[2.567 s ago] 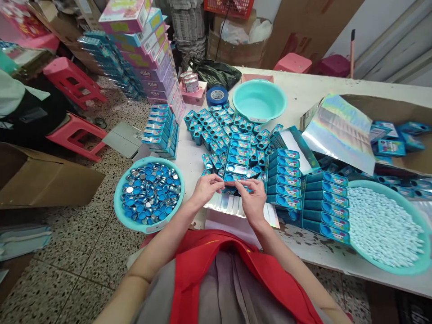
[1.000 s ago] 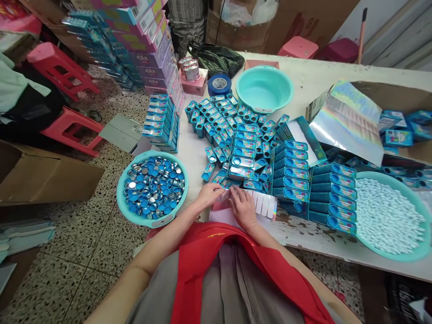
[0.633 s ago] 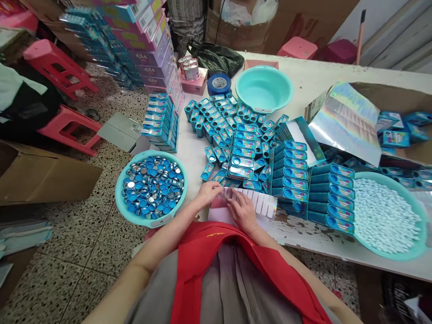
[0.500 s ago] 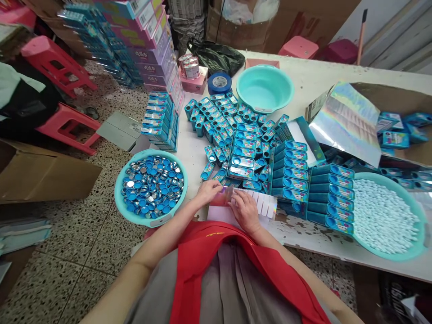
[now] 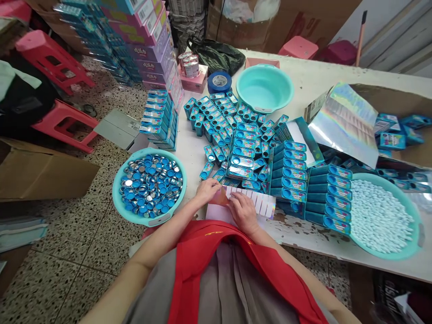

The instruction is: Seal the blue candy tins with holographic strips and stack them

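Note:
On the table edge in front of me lies a shiny sticker sheet (image 5: 261,204) with a row of pale strip labels, over white paper (image 5: 216,213). My left hand (image 5: 208,191) pinches the sheet's far left corner, thumb and fingers together. Bent over the middle of the sheet is my right hand (image 5: 242,211), its fingertips closed on the sheet by the first strips. A brownish patch of backing shows between the two hands. Just beyond stands a stack of blue tins (image 5: 242,150), with loose blue tins (image 5: 216,114) spread behind it.
At left sits a basin of blue-and-silver caps (image 5: 116,191); at right, a basin of pale blue pieces (image 5: 418,229). More tin stacks (image 5: 288,173) stand right of the sheet. Farther back are a turquoise basin (image 5: 265,87), blue tape (image 5: 219,82) and a carton of tins (image 5: 391,96).
My right fingers have curled in closer on the sheet, and the sheet's left part looks more brownish. My left hand keeps the same corner. The view has shifted slightly.

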{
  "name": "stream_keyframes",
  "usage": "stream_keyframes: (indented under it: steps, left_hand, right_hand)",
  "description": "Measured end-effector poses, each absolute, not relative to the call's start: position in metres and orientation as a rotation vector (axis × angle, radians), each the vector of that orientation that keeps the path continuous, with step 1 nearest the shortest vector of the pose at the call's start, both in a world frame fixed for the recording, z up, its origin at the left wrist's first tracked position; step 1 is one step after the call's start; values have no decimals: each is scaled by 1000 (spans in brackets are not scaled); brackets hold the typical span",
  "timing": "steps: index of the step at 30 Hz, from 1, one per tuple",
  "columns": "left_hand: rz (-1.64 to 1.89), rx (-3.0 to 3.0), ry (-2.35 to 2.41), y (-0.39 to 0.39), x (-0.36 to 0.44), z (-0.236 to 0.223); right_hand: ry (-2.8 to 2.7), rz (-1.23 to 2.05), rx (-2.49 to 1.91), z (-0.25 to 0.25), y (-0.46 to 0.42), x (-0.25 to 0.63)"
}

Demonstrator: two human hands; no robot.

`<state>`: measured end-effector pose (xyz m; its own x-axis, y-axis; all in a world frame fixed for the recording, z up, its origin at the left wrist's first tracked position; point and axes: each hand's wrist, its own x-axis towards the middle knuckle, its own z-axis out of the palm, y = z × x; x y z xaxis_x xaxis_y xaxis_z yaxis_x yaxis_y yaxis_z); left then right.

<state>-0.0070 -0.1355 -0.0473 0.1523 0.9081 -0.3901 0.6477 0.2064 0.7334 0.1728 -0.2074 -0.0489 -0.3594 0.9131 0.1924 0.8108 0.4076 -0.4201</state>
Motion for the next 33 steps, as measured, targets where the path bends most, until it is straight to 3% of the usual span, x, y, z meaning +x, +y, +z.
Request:
stream_keyframes:
  steps: [5,10,13,16,23,33]
  left_hand:
    - [337,1721,1747,-140,-2,-37]
    - [809,1482,1435,-141,5,-10]
    - [744,1267,1168,-138,9,5]
    - [686,1182,1204,-128,10,12]
    - [719,1406,1238,-69,-1,19]
    - [586,1431,1529,-60,19,-21]
  right_hand:
    - [-1925,598,-1528,11,-188,176]
    - [-1577,800,-1594,40,-164,176]
    - [-1516,863,-1593,39,-155,173]
    - [-1467,860,-1629,35,-147,167]
    - [-1389,525,-1799,17,-102,162]
    - [-1136,602,-1909,-3,-78,164]
